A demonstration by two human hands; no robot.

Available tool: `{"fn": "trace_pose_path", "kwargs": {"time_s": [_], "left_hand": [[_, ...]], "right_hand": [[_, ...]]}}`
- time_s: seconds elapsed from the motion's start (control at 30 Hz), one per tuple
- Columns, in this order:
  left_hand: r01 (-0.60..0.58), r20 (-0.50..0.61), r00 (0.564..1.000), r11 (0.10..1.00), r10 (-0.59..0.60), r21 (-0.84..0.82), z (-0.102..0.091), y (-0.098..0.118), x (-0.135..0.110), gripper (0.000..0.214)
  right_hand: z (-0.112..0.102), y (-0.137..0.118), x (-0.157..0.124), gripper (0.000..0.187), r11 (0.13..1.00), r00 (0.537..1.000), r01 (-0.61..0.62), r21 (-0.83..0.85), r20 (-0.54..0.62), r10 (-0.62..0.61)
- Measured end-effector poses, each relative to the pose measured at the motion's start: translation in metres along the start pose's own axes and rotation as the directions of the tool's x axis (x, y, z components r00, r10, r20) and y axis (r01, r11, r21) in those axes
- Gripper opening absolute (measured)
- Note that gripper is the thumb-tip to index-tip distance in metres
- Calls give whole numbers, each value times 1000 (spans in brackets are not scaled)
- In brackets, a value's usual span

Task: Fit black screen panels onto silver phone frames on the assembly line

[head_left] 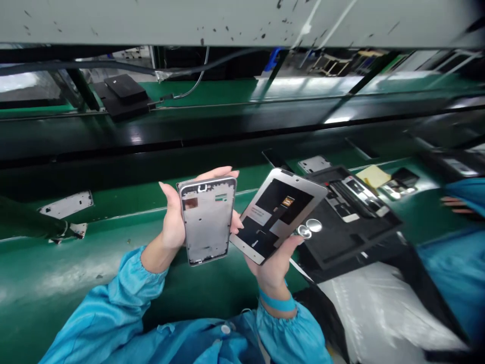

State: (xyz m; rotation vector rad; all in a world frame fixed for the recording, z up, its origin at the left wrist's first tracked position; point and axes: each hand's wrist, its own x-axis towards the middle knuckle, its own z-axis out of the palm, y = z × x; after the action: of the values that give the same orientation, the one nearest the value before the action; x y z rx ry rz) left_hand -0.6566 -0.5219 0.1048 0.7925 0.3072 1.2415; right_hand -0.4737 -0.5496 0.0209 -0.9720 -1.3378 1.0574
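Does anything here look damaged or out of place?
Mainly wear: the grey overhead panel is speckled with dark marks, possibly chipped paint, and a torn-looking pale scrap sits at the foot of the green post. Neither the grey frame in the left hand nor the silver-edged panel in the right hand shows obvious damage.

Grey frame (208,225) beside tilted panel (276,217)

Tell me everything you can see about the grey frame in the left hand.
The grey frame is a thin, metallic-looking rectangular shell with rounded corners and a raised rim. Its inner face, toward the camera, has small holes and, near the top, cutouts, some showing green. The left hand holds it from behind, above the green bench.
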Motion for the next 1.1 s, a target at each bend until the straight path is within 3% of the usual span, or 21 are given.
{"fn": "trace_pose_path", "kwargs": {"time_s": [0.1, 0.27, 0.47, 0.67, 0.77, 0.83, 0.93, 1.03, 1.1], "left_hand": [[49, -3, 999, 986, -50, -156, 5, -1, 3, 90], [102, 31, 995, 952, -97, -288, 13, 2, -5, 81], [109, 117, 990, 946, -77, -305, 19, 8, -16, 71], [86, 65, 995, 964, -72, -252, 23, 11, -23, 81], [61, 42, 998, 985, -55, -163, 25, 11, -25, 91], [40, 35, 999, 991, -35, -126, 26, 10, -26, 90], [34, 22, 999, 997, -32, -75, 24, 9, -25, 88], [11, 13, 1000, 1000, -11, -10, 17, 8, -19, 87], [-33, 8, 999, 999, 33, 31, 10, 8, -12, 82]], "right_hand": [[-10, -5, -2, 82, 966, 990, -78, 246, -93, 103], [-30, 6, -17, 78, 961, 980, -147, 235, -99, 174], [-45, 16, -28, 68, 960, 973, -182, 214, -102, 207], [-63, 12, -29, 62, 993, 992, -51, 107, -113, 63], [-88, 2, -32, 64, 995, 989, 39, -97, -136, -52], [-104, -12, -35, 57, 946, 974, 128, -298, -143, -177], [-114, -44, -36, 48, 822, 949, 273, -499, 2, -314], [-101, -77, -30, 57, 764, 913, 408, -501, 250, -324], [-87, -90, -24, 65, 727, 875, 474, -497, 355, -329]]}}
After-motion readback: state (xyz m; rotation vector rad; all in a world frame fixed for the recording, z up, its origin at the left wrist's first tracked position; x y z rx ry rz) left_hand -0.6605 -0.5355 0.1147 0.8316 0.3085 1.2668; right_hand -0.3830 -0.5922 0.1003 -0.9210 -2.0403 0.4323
